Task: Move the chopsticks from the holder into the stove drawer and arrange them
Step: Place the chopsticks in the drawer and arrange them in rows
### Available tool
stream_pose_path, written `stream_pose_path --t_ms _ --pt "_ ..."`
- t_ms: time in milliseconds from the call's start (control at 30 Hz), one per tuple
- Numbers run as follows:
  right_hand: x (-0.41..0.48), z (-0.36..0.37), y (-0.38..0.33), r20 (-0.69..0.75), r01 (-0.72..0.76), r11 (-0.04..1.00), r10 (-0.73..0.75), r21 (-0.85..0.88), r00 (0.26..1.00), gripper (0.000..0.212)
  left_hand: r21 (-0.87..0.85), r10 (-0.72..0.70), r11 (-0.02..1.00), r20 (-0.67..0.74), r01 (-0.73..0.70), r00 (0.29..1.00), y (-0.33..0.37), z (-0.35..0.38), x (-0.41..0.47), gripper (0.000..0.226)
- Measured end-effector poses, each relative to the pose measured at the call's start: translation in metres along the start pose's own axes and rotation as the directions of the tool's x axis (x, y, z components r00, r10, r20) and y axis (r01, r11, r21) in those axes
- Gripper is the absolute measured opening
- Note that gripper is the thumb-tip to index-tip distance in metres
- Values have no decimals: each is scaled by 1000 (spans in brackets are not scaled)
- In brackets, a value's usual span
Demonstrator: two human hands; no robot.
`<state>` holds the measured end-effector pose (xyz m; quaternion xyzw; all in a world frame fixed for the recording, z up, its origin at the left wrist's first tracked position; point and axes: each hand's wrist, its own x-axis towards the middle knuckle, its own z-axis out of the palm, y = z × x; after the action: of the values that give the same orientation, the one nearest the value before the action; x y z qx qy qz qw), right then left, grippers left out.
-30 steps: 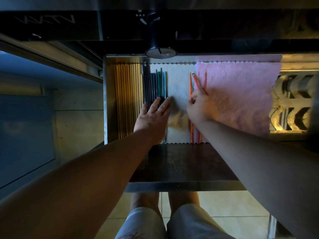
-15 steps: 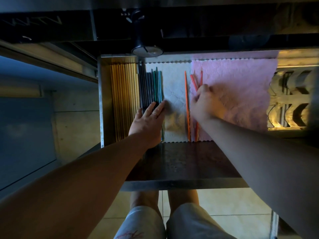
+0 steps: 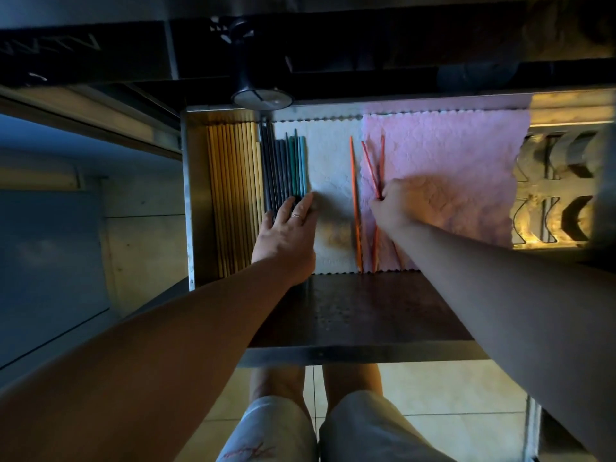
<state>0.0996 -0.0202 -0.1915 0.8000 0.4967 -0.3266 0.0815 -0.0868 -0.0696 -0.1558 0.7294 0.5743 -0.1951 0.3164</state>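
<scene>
Drawer (image 3: 187, 195) holds chopstick rows (image 3: 240, 195) left, 3 loose chopsticks (image 3: 355, 195) right

Dim, warm right-side glow, wide-angle warp

Pink cloth (image 3: 450, 161), white cloth (image 3: 328, 155), black knob (image 3: 261, 96)

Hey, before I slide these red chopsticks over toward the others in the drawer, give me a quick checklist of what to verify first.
1. Sorted row steadied: ok, the left hand lies flat on the dark and teal chopsticks.
2. Grip: ok, the right hand pinches the red chopsticks.
3. Red pair parallel: not ok, they cross at the right hand.
4. Stray pieces: not ok, the orange chopstick lies alone along the seam between the white cloth and the pink cloth.
5. Landing space: ok, bare white cloth shows beside the teal ones.
6. Whether the holder is emptied: cannot tell, it is out of view.
</scene>
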Motion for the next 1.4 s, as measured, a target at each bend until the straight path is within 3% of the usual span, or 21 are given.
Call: stream_pose_path --t_ms 133,233,367,500,700,933,1033,1133,1200,1267,1400 --pt "-2 -6 1 -22 17 998 -16 58 1000 27 -58 9 998 -113 -15 994 10 -5 4 54" --pt "-5 -20 -1 -11 75 994 -74 80 997 15 -287 -50 958 -110 16 993 21 -11 13 42" --pt "-6 -38 -11 116 97 966 -128 239 985 30 -708 -149 697 11 113 989 39 -29 23 28" --pt "-8 -39 -32 185 94 898 -189 430 964 18 -783 -146 596 112 177 983 43 -39 28 23" --pt "-15 -19 -56 204 116 890 -225 440 953 18 -799 -291 514 181 313 940 17 -34 25 19" --pt "-17 8 -65 252 86 944 -172 318 952 34 -662 -384 624 201 414 901 -7 -16 24 24" --pt "-21 8 -66 253 33 942 -124 335 959 9 -585 -352 709 189 393 917 -10 -15 22 28" --pt "-26 8 -62 228 46 942 -128 332 965 8 -389 -298 873 49 293 953 -11 -14 20 19" --pt "-29 9 -60 208 40 944 -113 327 972 12 -234 -229 951 -87 204 969 -13 -10 19 27" --pt "-33 12 -59 203 14 940 -88 342 975 16 -116 -153 984 -147 137 977 -15 -8 17 40" --pt "-34 20 -55 202 -29 921 -54 387 978 12 -6 -26 1000 -124 26 992 -18 -9 15 64"
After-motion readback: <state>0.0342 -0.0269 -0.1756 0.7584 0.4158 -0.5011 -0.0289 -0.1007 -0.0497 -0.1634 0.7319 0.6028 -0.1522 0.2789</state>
